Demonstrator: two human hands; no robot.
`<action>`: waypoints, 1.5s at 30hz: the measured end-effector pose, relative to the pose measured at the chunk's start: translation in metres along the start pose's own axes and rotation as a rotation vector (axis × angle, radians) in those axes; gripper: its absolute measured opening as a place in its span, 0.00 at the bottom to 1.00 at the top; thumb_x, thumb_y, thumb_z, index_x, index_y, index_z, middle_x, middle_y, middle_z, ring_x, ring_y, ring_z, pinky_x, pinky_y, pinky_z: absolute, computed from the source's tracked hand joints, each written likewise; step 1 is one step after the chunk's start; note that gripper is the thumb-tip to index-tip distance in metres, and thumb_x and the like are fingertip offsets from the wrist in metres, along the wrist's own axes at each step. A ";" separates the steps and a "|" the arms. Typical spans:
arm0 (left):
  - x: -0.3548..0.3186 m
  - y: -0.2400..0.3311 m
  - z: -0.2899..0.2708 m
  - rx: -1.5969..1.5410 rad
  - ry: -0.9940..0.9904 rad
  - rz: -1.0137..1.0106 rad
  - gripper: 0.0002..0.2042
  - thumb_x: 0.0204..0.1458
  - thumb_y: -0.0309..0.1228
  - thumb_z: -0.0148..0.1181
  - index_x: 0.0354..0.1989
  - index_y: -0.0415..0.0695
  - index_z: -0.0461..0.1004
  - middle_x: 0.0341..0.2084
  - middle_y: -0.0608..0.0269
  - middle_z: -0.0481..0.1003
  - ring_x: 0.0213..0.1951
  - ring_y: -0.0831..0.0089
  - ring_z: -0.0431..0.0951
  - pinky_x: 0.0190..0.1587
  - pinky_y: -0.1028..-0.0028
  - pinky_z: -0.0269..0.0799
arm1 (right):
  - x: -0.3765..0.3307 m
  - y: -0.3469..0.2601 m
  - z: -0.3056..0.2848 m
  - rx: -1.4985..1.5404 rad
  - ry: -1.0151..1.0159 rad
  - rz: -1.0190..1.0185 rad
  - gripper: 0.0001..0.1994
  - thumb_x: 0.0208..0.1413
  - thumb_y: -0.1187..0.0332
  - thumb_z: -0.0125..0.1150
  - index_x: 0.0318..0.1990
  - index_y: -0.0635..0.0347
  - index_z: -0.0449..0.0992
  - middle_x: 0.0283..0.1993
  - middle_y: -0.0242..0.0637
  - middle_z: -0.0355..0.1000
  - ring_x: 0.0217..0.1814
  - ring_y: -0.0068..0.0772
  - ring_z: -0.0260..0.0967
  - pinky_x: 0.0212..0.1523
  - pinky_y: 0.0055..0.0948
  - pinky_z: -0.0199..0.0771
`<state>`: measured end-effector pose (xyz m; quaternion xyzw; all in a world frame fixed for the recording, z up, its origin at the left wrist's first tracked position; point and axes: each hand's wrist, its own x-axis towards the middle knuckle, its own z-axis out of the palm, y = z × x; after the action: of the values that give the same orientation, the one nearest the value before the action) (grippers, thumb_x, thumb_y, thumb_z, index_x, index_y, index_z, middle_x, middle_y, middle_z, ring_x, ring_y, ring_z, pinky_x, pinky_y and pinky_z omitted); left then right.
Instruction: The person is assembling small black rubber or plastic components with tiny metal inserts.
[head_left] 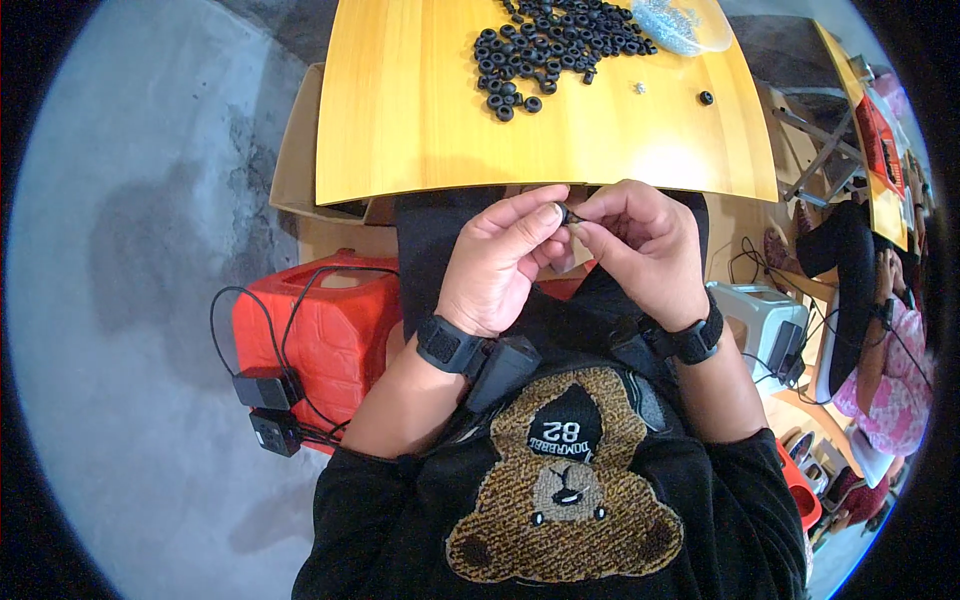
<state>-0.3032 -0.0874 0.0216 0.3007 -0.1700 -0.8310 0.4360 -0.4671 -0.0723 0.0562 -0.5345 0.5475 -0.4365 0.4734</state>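
Observation:
Just off the near edge of the yellow wooden table (420, 130), my two hands meet in front of my body. Between the thumb and fingers of my left hand (497, 255) is a small black ring-like part (569, 215). My right hand (648, 250) pinches the same part from the other side; its fingertips hide much of it. A heap of small black ring-shaped parts (545, 50) lies on the table beyond my hands. To its right are a lone black ring (706, 98) and a tiny silvery piece (640, 88).
A clear bowl (727, 38) of small pale-blue pieces stands at the table's far right. Red stool (330, 320) and cables are at my left, a pale stool (750, 320) at my right. Another person (885, 390) sits farther right by a second table (888, 215).

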 end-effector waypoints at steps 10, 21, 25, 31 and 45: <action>-0.001 0.000 0.002 0.019 -0.040 0.087 0.10 0.50 0.24 0.59 0.41 0.41 0.73 0.32 0.63 0.76 0.30 0.79 0.74 0.34 0.81 0.71 | 0.002 -0.005 -0.002 -0.122 0.029 -0.104 0.04 0.42 0.75 0.64 0.29 0.62 0.76 0.28 0.36 0.73 0.29 0.29 0.71 0.31 0.23 0.70; -0.001 -0.003 0.007 -0.007 0.023 0.063 0.11 0.52 0.26 0.58 0.43 0.40 0.73 0.27 0.65 0.74 0.27 0.80 0.73 0.33 0.77 0.74 | 0.002 -0.007 -0.003 0.298 -0.145 0.036 0.05 0.47 0.78 0.63 0.29 0.63 0.72 0.26 0.30 0.71 0.25 0.14 0.67 0.24 0.15 0.66; -0.001 -0.006 0.010 0.003 0.033 0.099 0.11 0.52 0.26 0.58 0.44 0.39 0.73 0.28 0.65 0.74 0.27 0.80 0.72 0.33 0.77 0.73 | 0.004 -0.006 -0.004 0.262 -0.164 0.056 0.05 0.48 0.79 0.62 0.29 0.63 0.70 0.26 0.30 0.70 0.25 0.14 0.67 0.24 0.14 0.67; -0.001 -0.006 0.007 0.030 -0.024 0.158 0.11 0.53 0.25 0.56 0.44 0.39 0.72 0.29 0.65 0.74 0.27 0.80 0.72 0.34 0.76 0.74 | 0.006 -0.005 0.000 0.393 -0.137 0.013 0.07 0.47 0.80 0.62 0.32 0.64 0.70 0.26 0.27 0.68 0.26 0.12 0.66 0.25 0.13 0.67; -0.003 0.001 0.011 0.001 -0.149 0.156 0.14 0.50 0.20 0.57 0.42 0.45 0.60 0.31 0.61 0.74 0.31 0.79 0.73 0.32 0.82 0.68 | 0.027 -0.025 -0.025 -0.144 -0.480 -0.287 0.16 0.42 0.71 0.66 0.42 0.58 0.76 0.28 0.34 0.68 0.30 0.30 0.65 0.31 0.25 0.66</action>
<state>-0.3084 -0.0848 0.0317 0.2243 -0.2254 -0.8145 0.4852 -0.4865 -0.1014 0.0834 -0.7267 0.3683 -0.3198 0.4837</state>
